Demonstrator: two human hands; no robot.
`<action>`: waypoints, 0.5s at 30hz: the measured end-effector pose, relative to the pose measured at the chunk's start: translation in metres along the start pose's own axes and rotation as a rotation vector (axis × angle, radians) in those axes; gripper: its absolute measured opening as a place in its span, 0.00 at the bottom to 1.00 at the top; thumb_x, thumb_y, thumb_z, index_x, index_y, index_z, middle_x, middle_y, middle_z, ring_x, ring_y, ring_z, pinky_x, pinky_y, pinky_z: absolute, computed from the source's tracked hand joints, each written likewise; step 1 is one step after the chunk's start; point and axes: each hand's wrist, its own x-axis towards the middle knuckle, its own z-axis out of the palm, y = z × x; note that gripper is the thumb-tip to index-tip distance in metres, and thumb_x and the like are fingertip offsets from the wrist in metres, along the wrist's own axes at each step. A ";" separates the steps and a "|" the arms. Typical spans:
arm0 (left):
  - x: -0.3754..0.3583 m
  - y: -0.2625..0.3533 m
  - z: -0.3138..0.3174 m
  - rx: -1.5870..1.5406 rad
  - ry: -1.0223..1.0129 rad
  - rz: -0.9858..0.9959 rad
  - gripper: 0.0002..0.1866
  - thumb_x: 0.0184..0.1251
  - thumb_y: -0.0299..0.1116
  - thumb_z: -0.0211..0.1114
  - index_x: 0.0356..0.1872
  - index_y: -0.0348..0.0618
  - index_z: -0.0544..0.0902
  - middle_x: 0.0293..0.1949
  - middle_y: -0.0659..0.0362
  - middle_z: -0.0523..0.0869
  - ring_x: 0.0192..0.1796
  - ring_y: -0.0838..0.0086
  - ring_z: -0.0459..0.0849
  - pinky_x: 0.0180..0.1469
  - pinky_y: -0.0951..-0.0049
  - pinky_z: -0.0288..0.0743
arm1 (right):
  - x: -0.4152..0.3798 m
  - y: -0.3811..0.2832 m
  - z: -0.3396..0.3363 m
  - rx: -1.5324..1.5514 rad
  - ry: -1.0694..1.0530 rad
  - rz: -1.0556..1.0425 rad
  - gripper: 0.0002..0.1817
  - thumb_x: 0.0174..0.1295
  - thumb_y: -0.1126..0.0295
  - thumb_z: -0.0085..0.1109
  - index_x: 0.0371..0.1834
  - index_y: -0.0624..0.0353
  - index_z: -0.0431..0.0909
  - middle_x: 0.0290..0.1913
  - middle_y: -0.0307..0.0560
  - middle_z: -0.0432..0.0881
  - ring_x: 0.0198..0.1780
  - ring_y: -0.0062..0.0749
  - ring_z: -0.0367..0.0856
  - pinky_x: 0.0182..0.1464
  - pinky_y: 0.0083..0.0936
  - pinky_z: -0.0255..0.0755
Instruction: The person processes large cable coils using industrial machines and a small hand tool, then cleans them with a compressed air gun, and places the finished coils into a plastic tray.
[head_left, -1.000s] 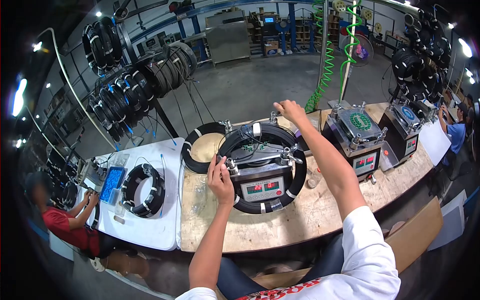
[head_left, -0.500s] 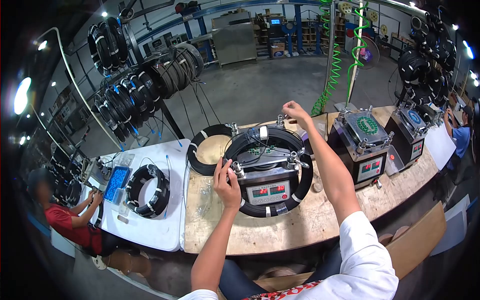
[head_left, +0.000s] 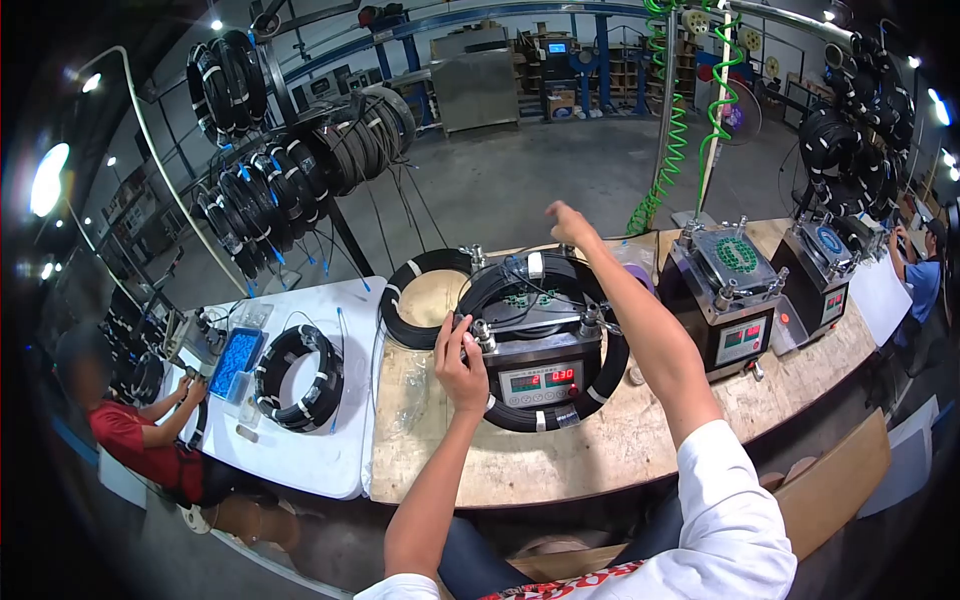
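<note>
A polishing-type machine (head_left: 540, 352) with a lit red display stands on the wooden bench before me. A coil of black cable (head_left: 606, 375), banded with white ties, is draped around it, partly over its top and partly below the panel. My left hand (head_left: 463, 372) is at the machine's front left corner post, its fingers bent in against the coil's edge; what they grip is hidden. Above the machine's back right corner, my right hand (head_left: 574, 226) is raised with curled fingers; anything in them is too small to make out. Green dots show on the machine's top plate (head_left: 530, 299).
Another black coil (head_left: 408, 325) lies behind on the left. Two similar machines (head_left: 722, 300) stand to the right. On the white table (head_left: 290, 470) are a cable coil (head_left: 298, 378) and a blue parts tray (head_left: 236, 363). A person in a red shirt (head_left: 130, 445) works there.
My right hand has shifted left and its fingers now point further left. The display reading has changed. My left hand stays at the corner post while the whole view shifts slightly.
</note>
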 end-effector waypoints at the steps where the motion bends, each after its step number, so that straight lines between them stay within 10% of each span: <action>1: 0.000 -0.001 0.000 0.009 -0.006 0.004 0.15 0.79 0.29 0.55 0.56 0.38 0.88 0.65 0.42 0.84 0.64 0.50 0.85 0.65 0.58 0.77 | 0.002 -0.007 0.002 -0.018 -0.163 -0.065 0.29 0.59 0.64 0.64 0.67 0.54 0.80 0.53 0.61 0.90 0.57 0.49 0.89 0.61 0.39 0.80; 9: 0.002 0.001 -0.003 -0.010 -0.014 0.004 0.15 0.80 0.29 0.55 0.56 0.37 0.87 0.64 0.43 0.84 0.65 0.49 0.84 0.67 0.57 0.76 | -0.055 -0.032 -0.032 -0.043 -0.144 -0.244 0.35 0.73 0.38 0.56 0.79 0.42 0.71 0.71 0.56 0.79 0.72 0.56 0.76 0.74 0.51 0.66; 15: 0.004 0.003 -0.001 -0.017 0.018 0.013 0.18 0.78 0.31 0.55 0.63 0.41 0.84 0.62 0.44 0.85 0.63 0.48 0.84 0.65 0.55 0.77 | -0.196 -0.047 -0.071 0.180 0.123 -0.217 0.27 0.81 0.54 0.51 0.76 0.56 0.72 0.67 0.63 0.80 0.69 0.57 0.78 0.71 0.39 0.68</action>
